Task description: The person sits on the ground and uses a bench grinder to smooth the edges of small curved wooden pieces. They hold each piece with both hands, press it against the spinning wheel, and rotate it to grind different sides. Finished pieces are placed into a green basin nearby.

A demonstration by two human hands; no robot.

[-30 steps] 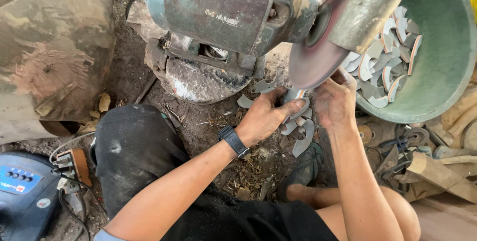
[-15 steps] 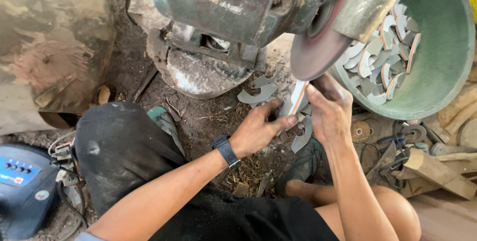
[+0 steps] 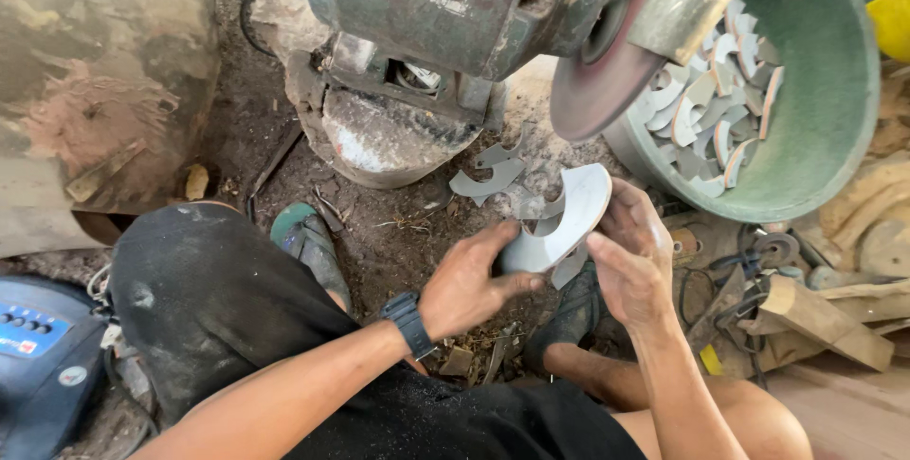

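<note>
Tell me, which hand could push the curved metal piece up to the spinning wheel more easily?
Probably the right hand: it holds the curved piece at the end nearest the grinding wheel. The left hand grips the lower end.

Bare forearms, no sleeves — black wristwatch (image 3: pixel 408 320) on left wrist; dusty black shorts (image 3: pixel 209 299); green flip-flop (image 3: pixel 308 237).

Left hand (image 3: pixel 471 282) and right hand (image 3: pixel 633 266) close together — fingers curled, gripping

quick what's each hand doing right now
Left hand: closed on the lower end of the curved metal blade.
Right hand: gripping the same blade's upper side.
</note>
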